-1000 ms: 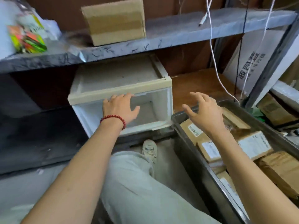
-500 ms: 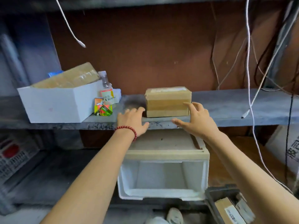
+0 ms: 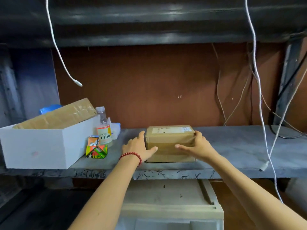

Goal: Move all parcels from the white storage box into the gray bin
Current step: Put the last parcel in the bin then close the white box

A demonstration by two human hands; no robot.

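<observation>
At the near bottom edge, directly below the shelf, stands the white storage box (image 3: 167,198). Its flat, dusty top and the upper rim of its front are in view; its inside cannot be seen. Both forearms reach over it to the grey shelf (image 3: 240,146).

On the shelf, centre, rests one brown taped parcel (image 3: 169,143) with a white label on its top face. The left hand (image 3: 137,148), with a red bead bracelet (image 3: 131,156) at the wrist, holds the parcel's left end, thumb laid across the front face. The right hand (image 3: 197,146) holds the right end, thumb on the front face, fingers curled over the upper right corner. The parcel's base sits flat on the shelf.

Left of the parcel, apart from it, lie a colourful small carton (image 3: 96,149) and, just behind it, a clear bottle (image 3: 103,128) standing upright. Further left, a white carton (image 3: 41,146) sits at the shelf's front edge with a flattened brown package (image 3: 58,115) tilted inside.

Beyond, a brown back panel (image 3: 166,83) closes the bay. A white cable (image 3: 78,83) hangs at the upper left; a second white cable (image 3: 264,166) hangs at the right. A dark upper shelf (image 3: 149,19) spans the top.
</observation>
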